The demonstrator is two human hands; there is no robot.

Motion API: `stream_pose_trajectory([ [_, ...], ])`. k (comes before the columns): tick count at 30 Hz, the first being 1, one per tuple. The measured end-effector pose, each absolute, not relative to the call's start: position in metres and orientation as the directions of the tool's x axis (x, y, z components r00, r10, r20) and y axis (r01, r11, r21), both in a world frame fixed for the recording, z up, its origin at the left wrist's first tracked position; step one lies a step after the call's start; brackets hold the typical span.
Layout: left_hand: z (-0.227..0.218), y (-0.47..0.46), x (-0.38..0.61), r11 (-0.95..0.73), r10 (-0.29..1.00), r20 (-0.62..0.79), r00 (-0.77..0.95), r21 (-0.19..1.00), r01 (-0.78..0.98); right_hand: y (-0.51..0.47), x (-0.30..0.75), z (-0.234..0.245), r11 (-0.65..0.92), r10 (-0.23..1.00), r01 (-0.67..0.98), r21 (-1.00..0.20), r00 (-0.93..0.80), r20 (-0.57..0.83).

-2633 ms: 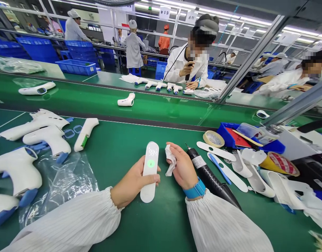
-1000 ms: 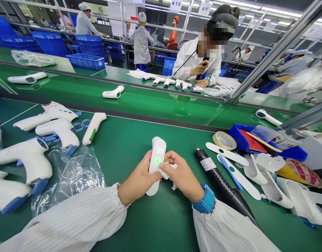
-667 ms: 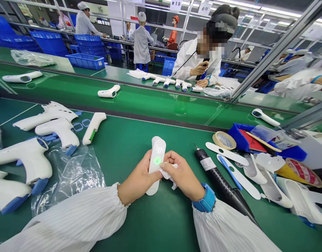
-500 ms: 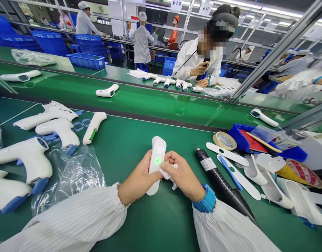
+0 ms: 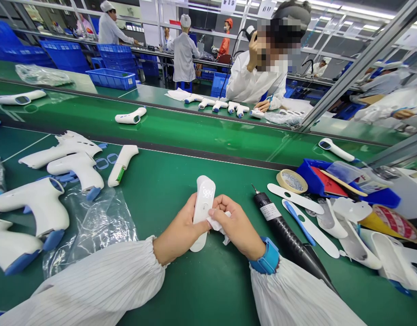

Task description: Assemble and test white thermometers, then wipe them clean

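A white infrared thermometer point(image 5: 206, 188) with lit digits on its front stands out over the green table, its long body angled slightly. My left hand point(image 5: 183, 226) is closed round its lower left side, thumb across the front. My right hand point(image 5: 239, 226) pinches a crumpled white cloth point(image 5: 219, 223) beside it, the thumb tip touching or very near the thermometer's face. A blue band circles my right wrist. An electric screwdriver point(image 5: 279, 226), black with a white label, lies right of my right hand.
White thermometers point(image 5: 35, 203) and a clear plastic bag point(image 5: 99, 222) lie at left. On the right are a tape roll point(image 5: 292, 181), a blue bin point(image 5: 381, 194) and white casing parts point(image 5: 310, 231). A green conveyor point(image 5: 195, 131) crosses ahead, with a co-worker point(image 5: 252, 81) beyond.
The green light on the thermometer in my left hand has gone out, and its digits look different. Thermometers on the conveyor have moved left. The co-worker opposite has raised a hand-held device. My hands stay put.
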State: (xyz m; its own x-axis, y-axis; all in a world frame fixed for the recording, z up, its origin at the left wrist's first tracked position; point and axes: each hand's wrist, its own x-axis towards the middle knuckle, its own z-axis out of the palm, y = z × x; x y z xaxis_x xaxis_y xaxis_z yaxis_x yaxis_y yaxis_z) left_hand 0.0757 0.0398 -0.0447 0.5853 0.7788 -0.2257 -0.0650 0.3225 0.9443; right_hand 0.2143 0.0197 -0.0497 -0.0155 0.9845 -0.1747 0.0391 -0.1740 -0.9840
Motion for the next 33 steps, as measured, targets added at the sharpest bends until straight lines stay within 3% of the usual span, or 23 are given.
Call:
stream_pose_trajectory([
  [33, -0.0445, 0.0390, 0.0760, 0.274, 0.794, -0.185, 0.579, 0.959, -0.069, 0.0183, 0.2135, -0.0487, -0.141, 0.990, 0.075, -0.987, -0.009, -0.142],
])
